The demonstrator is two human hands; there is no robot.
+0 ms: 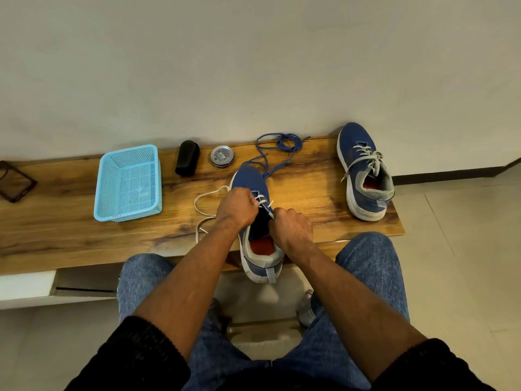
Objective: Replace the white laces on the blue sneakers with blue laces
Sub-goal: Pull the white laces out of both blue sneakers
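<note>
A blue sneaker [249,179] lies on the wooden bench [304,190] in front of me, toe pointing away, heel over the front edge. My left hand [236,208] pinches its white lace [201,213] at the eyelets; a loose length of that lace loops out to the left on the bench. My right hand [291,228] grips the sneaker's right side by the tongue. Blue laces [282,145] lie tangled at the back of the bench, beyond the toe. A second blue sneaker [363,173], still tied with white laces, stands at the bench's right end.
A light blue plastic basket [128,183] sits on the left of the bench. Behind it to the right are a black brush [187,162] and a round tin [222,156]. A dark frame-like object [15,180] lies far left. My knees are under the bench's front edge.
</note>
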